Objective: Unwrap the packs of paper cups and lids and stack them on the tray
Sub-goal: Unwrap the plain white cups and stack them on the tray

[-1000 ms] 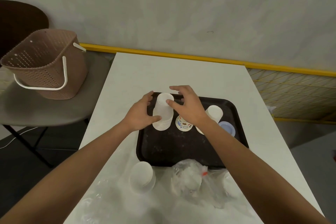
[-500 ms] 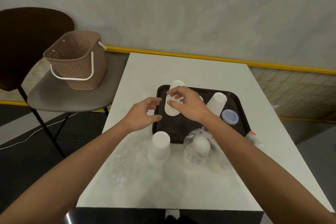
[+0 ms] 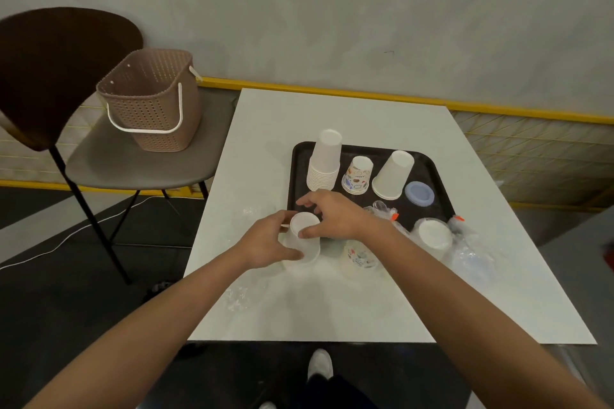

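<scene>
Just off the tray's (image 3: 432, 173) near-left corner, a stack of white paper cups (image 3: 304, 226) stands upside down on the table (image 3: 332, 116), left hand (image 3: 269, 244) wrapped round its side, right hand (image 3: 335, 216) pinching its top. Light and thin-walled, it looks crushable; a gentle grip low down seems wisest.
</scene>
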`<action>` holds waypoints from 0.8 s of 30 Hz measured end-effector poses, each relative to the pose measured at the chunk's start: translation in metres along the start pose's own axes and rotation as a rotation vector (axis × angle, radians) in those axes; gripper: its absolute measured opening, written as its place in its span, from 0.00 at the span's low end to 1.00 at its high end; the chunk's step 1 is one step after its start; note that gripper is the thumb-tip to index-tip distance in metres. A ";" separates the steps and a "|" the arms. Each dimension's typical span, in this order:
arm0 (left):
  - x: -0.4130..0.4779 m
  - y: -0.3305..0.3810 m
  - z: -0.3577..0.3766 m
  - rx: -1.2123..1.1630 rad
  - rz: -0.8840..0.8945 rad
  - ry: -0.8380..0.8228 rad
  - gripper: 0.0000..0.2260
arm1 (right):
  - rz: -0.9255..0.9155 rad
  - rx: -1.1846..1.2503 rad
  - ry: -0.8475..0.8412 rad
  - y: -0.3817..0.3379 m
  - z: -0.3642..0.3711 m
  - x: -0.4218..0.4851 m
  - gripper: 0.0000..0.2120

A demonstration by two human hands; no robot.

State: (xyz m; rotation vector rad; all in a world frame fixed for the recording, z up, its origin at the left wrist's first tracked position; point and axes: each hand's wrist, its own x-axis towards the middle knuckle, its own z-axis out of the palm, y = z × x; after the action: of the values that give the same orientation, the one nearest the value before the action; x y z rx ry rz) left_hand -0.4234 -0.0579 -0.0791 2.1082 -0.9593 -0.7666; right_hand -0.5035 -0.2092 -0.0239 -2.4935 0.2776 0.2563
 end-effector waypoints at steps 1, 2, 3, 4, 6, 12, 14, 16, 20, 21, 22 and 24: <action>0.000 0.000 0.002 0.002 -0.003 0.004 0.35 | 0.001 -0.003 -0.004 0.001 0.002 0.000 0.32; 0.001 -0.001 0.004 0.007 -0.006 0.007 0.35 | 0.000 -0.009 -0.005 0.001 0.005 -0.001 0.32; 0.001 -0.001 0.006 0.011 -0.010 0.008 0.35 | 0.002 -0.023 -0.004 0.003 0.007 -0.001 0.31; 0.002 -0.002 0.008 0.013 -0.015 0.010 0.35 | -0.001 -0.043 -0.003 0.004 0.009 -0.001 0.30; 0.003 -0.002 0.011 0.004 -0.024 0.019 0.35 | 0.000 -0.067 -0.001 0.006 0.011 -0.002 0.28; 0.004 -0.005 0.023 -0.013 -0.023 0.092 0.31 | -0.002 -0.039 0.019 0.006 0.017 -0.009 0.27; 0.004 -0.006 0.027 -0.024 -0.029 0.120 0.30 | 0.001 -0.032 0.017 0.006 0.018 -0.010 0.28; 0.004 -0.004 0.027 0.001 -0.025 0.140 0.30 | -0.002 -0.037 0.010 0.006 0.017 -0.011 0.28; 0.005 0.002 0.020 0.011 -0.005 0.147 0.30 | -0.022 -0.009 0.040 0.004 0.007 -0.011 0.27; 0.005 0.004 0.018 0.011 -0.001 0.152 0.30 | -0.027 0.003 0.051 0.003 0.004 -0.011 0.26; 0.005 0.007 0.015 0.011 0.005 0.160 0.29 | -0.031 0.015 0.060 0.001 0.001 -0.011 0.26; 0.005 0.011 0.011 0.006 0.017 0.173 0.28 | -0.038 0.038 0.079 0.000 -0.005 -0.010 0.25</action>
State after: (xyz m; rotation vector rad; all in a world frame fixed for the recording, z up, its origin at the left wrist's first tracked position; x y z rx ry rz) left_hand -0.4328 -0.0716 -0.0778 2.1297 -0.8860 -0.5629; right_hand -0.5126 -0.2104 -0.0177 -2.4715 0.2649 0.1362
